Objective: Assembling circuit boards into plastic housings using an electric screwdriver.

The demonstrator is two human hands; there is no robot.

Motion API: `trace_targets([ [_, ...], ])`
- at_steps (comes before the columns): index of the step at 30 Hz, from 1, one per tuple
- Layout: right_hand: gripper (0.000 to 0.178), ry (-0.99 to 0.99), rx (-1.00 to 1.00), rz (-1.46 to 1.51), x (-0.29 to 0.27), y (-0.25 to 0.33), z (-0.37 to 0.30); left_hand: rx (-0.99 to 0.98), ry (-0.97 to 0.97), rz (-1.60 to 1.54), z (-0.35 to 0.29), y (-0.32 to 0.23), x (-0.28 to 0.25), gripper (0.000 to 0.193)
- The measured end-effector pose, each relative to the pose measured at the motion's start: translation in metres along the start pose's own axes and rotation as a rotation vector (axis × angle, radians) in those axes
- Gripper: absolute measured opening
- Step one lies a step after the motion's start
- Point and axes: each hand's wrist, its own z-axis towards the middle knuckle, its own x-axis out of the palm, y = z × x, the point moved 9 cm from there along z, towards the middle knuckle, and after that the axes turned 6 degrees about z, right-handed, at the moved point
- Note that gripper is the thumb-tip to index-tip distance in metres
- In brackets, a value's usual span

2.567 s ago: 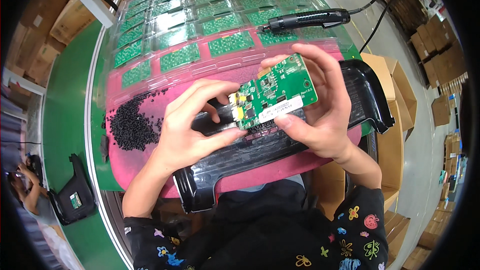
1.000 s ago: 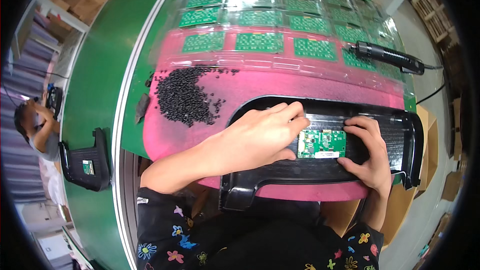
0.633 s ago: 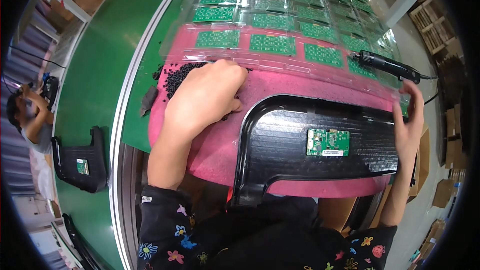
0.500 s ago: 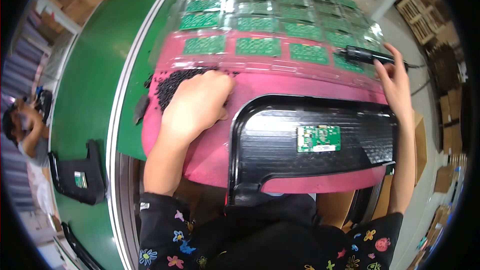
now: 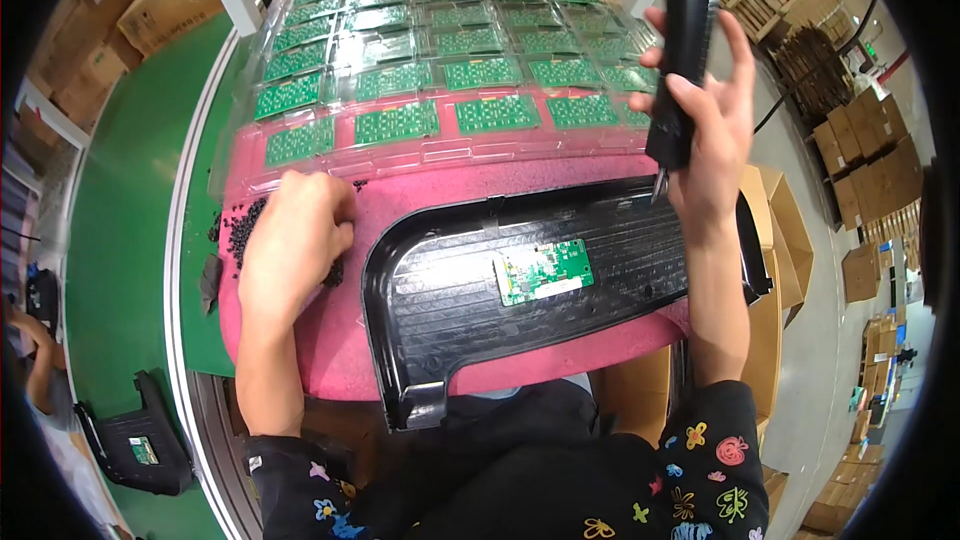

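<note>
In my right hand (image 5: 715, 130) is a black electric screwdriver (image 5: 682, 60), held upright with its bit pointing down above the right part of a black plastic panel (image 5: 460, 325). My left hand (image 5: 295, 235) rests at a pile of small black screws (image 5: 240, 230) on the pink pad (image 5: 335, 340), its fingers curled and pressed together. Whatever those fingers pinch is hidden. A green circuit board (image 5: 545, 272) lies inside the panel, near its middle. The panel sits tilted across the pad's front edge, close to my body.
Behind the panel, clear plastic trays (image 5: 440, 155) hold rows of green circuit boards. To the left runs a green conveyor surface (image 5: 140, 270) with another black panel (image 5: 140, 435) on it, and a person is beyond. Cardboard boxes (image 5: 790, 240) stand at the right.
My right hand has taken hold of the screwdriver, lifted it off the trays and turned it bit down over the panel. My left hand stays at the screws. The view has shifted.
</note>
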Motion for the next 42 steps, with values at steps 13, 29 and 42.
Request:
trace_targets([
  [13, 0.033, 0.138, 0.225, 0.779, 0.051, 0.008, -0.048, 0.18, 0.144, -1.036, 0.0, -0.081, 0.013, 0.016],
  [29, 0.025, 0.05, 0.117, 0.927, 0.013, 0.013, -0.049, 0.362, 0.141, -0.837, 0.006, -0.094, 0.026, 0.009],
  [42, 0.027, 0.088, 0.124, 0.843, 0.018, 0.012, -0.056, 0.459, 0.057, -0.748, -0.001, -0.107, 0.024, 0.011],
])
